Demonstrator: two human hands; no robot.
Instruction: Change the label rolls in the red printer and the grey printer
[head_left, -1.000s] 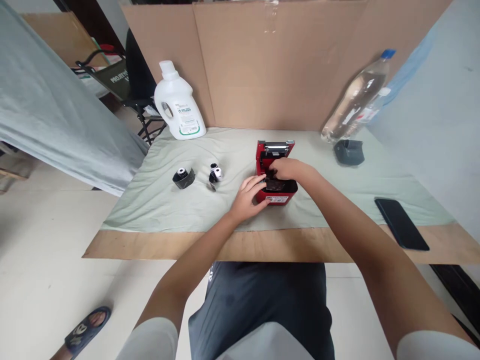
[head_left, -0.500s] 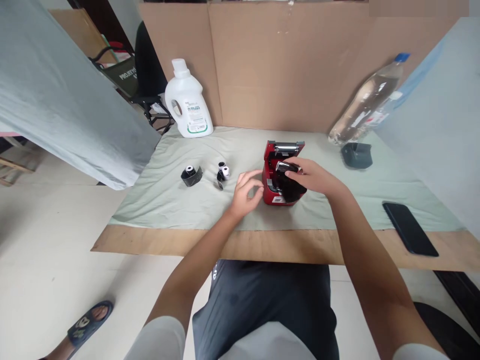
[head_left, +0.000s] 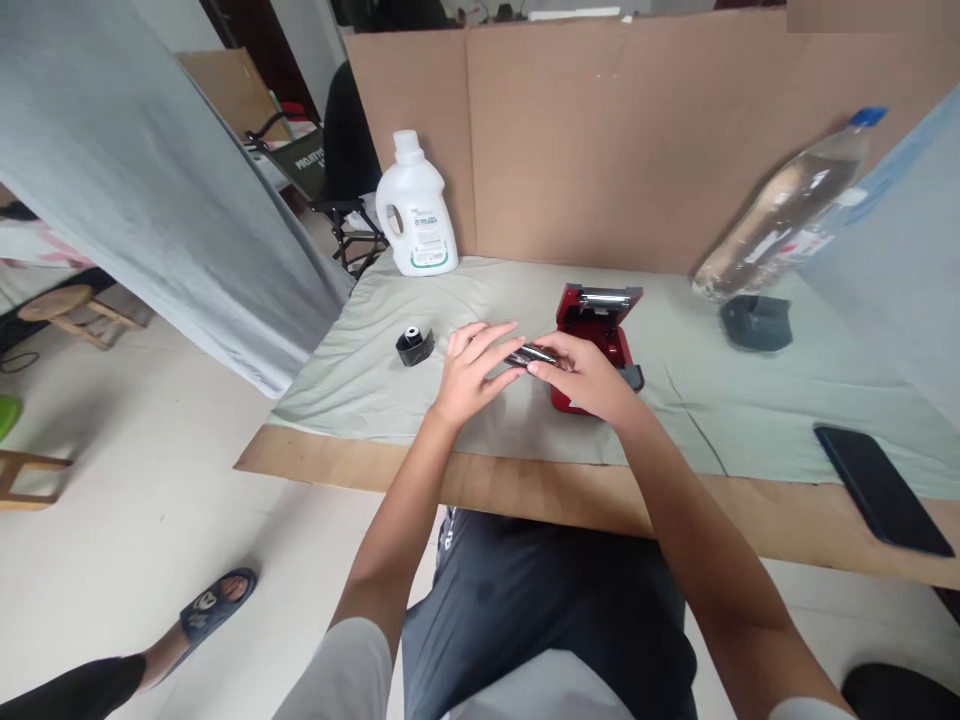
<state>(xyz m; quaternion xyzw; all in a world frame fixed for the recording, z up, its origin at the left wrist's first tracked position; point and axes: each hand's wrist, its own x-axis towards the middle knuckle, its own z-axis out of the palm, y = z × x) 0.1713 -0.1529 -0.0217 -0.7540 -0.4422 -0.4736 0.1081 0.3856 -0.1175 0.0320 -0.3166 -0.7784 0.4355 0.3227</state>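
Observation:
In front of me, my right hand (head_left: 589, 375) pinches a dark, shiny roll (head_left: 531, 354) held above the cloth. My left hand (head_left: 474, 372) reaches the roll's left end, its fingers spread and slightly curved. Right behind my right hand stands a red box (head_left: 619, 345) with its lid raised and a metallic roller in the lid; the hand hides part of it. To the left, a small white-cored roll with a dark strip curled round it (head_left: 414, 345) rests on the cloth.
A white jug (head_left: 418, 215) stands at the back left before a cardboard panel (head_left: 600, 150). Large plastic bottles (head_left: 787, 205), a dark curved piece (head_left: 757, 322) and a black phone (head_left: 881, 488) are on the right. Another person's slippered foot (head_left: 217, 605) is on the floor.
My right hand has moved left out of the red box with the dark roll, and my left hand has come to it. The view has shifted, and a thin dark line shows on the cloth.

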